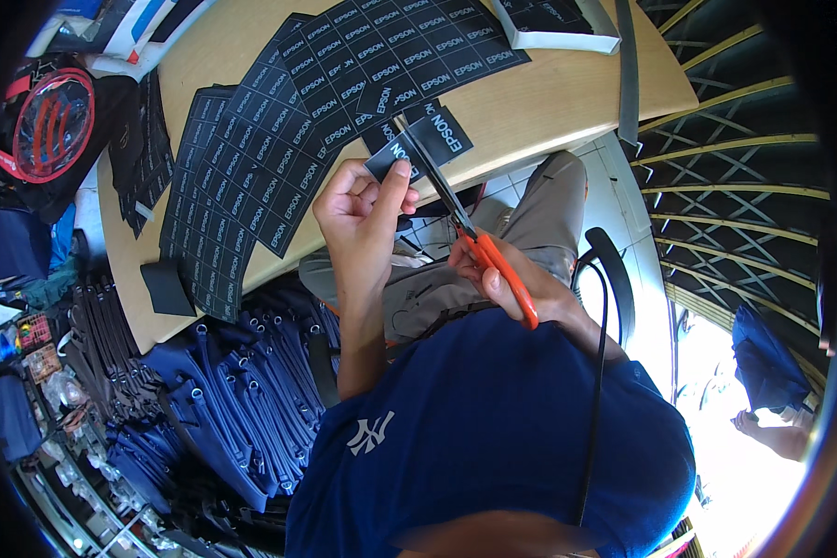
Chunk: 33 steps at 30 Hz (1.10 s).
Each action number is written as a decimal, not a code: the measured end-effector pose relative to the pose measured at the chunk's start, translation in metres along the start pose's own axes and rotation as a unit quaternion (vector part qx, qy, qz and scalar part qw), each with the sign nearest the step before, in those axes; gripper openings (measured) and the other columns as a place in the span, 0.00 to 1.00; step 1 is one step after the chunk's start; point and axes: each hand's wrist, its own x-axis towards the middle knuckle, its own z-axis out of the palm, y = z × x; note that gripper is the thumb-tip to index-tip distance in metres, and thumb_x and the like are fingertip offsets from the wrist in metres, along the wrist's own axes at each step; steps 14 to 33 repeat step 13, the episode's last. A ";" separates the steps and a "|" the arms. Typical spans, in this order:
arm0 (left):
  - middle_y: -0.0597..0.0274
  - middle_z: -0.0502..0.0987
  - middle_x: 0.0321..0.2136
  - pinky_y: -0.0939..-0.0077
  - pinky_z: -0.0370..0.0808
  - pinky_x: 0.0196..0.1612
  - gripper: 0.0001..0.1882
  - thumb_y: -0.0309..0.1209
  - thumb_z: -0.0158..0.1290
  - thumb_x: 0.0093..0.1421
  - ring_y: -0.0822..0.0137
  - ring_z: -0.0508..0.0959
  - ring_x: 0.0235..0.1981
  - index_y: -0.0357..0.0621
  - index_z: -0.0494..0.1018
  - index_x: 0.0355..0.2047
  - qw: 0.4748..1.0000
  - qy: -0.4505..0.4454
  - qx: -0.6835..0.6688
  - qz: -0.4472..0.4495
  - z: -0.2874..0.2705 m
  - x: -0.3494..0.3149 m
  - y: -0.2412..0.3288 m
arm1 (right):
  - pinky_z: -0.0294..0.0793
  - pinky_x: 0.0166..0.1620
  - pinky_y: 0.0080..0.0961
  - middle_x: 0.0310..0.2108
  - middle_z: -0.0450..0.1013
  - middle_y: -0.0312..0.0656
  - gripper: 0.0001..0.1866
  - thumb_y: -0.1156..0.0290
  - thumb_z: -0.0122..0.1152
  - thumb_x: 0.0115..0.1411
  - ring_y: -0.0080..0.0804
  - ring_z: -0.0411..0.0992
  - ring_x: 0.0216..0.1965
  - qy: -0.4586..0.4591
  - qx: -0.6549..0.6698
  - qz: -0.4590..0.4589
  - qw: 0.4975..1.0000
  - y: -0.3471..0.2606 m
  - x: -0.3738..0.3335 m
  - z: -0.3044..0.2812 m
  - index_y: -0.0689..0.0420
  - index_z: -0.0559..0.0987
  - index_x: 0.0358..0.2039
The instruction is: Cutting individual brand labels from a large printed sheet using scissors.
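My left hand (363,209) pinches a small black label strip (386,160) with white lettering between thumb and fingers, over the near edge of the table. In my right hand (521,270) are scissors (489,253) with orange handles, their metal blades pointing up and left. The blades lie across the strip, with black printed material showing on both sides of them. Whether the strip is cut through there, I cannot tell. Just beyond the blades, large black printed sheets (279,139) marked off in small rectangles overlap in a fan across the table.
The light wooden table (558,102) has a white-edged tray (567,39) at its far side. A plain black piece (167,288) lies at the left corner. Dark blue straps (242,400) with metal rings hang below. A folding metal gate (725,139) stands on the right.
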 end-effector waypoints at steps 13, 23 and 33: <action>0.60 0.75 0.22 0.85 0.73 0.24 0.06 0.22 0.57 0.56 0.76 0.76 0.22 0.34 0.70 0.27 1.000 -0.006 0.016 0.004 -0.001 0.003 0.001 | 0.65 0.35 0.30 0.29 0.64 0.45 0.25 0.48 0.43 0.64 0.33 0.64 0.30 0.000 0.038 0.038 0.999 0.001 0.002 -0.001 0.62 0.70 0.37; 0.60 0.75 0.22 0.85 0.73 0.24 0.06 0.22 0.57 0.56 0.76 0.76 0.22 0.34 0.70 0.27 1.000 -0.006 0.016 0.004 -0.001 0.003 0.001 | 0.65 0.35 0.30 0.29 0.64 0.45 0.25 0.48 0.43 0.64 0.33 0.64 0.30 0.000 0.038 0.038 0.999 0.001 0.002 -0.001 0.62 0.70 0.37; 0.60 0.75 0.22 0.85 0.73 0.24 0.06 0.22 0.57 0.56 0.76 0.76 0.22 0.34 0.70 0.27 1.000 -0.006 0.016 0.004 -0.001 0.003 0.001 | 0.65 0.35 0.30 0.29 0.64 0.45 0.25 0.48 0.43 0.64 0.33 0.64 0.30 0.000 0.038 0.038 0.999 0.001 0.002 -0.001 0.62 0.70 0.37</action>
